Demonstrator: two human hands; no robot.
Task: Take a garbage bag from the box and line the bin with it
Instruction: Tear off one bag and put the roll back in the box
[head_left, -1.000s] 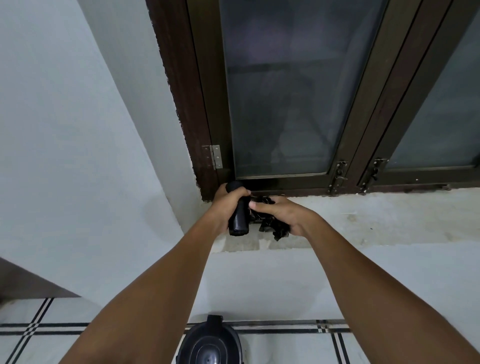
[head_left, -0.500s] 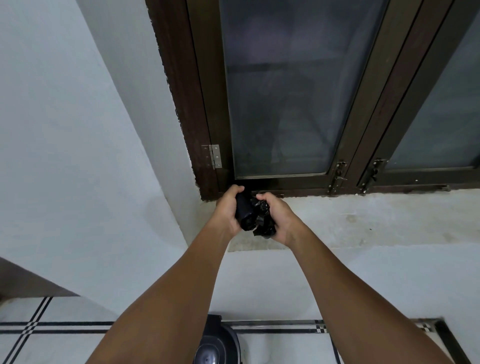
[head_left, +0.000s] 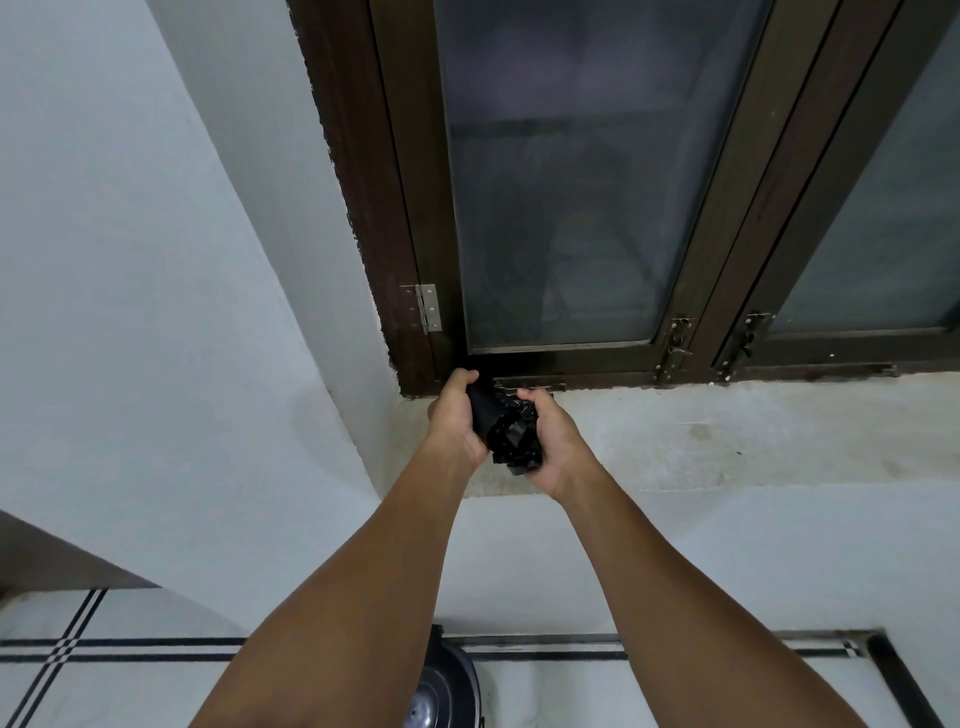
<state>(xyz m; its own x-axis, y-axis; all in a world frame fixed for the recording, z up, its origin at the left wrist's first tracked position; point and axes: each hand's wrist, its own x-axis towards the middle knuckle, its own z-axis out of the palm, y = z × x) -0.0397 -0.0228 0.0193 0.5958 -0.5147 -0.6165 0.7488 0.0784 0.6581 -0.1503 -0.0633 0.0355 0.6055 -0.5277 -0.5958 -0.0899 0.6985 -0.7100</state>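
White walls met a dark-framed window (head_left: 571, 208) above a pale sill (head_left: 727, 436). Over the sill's left end, both hands held a black garbage bag (head_left: 506, 431): left hand (head_left: 454, 415) clamped round its rolled part, right hand (head_left: 550, 441) gripping the crumpled end.

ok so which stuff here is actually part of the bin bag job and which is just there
Part of the job:
- roll of black bags, gripped by the left hand
- crumpled loose bag, held by the right hand
- dark bin on the floor below, partly hidden by the left arm

Just there:
- window with its latches and hinge
- concrete sill
- white wall
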